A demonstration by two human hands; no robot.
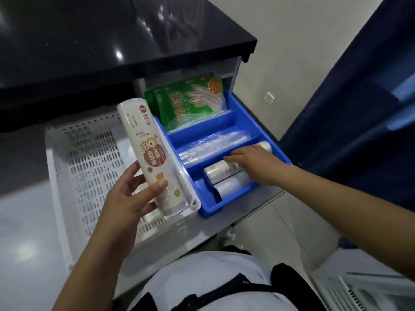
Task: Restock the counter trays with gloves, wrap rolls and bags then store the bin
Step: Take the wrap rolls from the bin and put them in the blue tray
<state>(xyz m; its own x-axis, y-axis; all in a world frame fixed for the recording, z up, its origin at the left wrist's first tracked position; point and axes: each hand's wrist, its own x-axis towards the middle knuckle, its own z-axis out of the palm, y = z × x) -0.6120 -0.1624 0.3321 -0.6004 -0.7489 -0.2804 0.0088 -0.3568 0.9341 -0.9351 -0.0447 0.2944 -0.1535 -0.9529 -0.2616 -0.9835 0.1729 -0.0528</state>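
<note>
Glossy black countertop (94,41); pale wall (280,37)

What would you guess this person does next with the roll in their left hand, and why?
Probably carry the wrap roll, gripped by the left hand, over to the near compartment of the blue tray. The right hand rests on the rolls already lying there, seemingly making room, while the glove packs fill the far compartment.

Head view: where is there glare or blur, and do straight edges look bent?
Head view: bright glare spots on the dark glossy countertop; a softer sheen on the clear bag roll in the blue tray; the white basket rim bows from wide-angle distortion; print on the roll in the left hand is soft.
</note>
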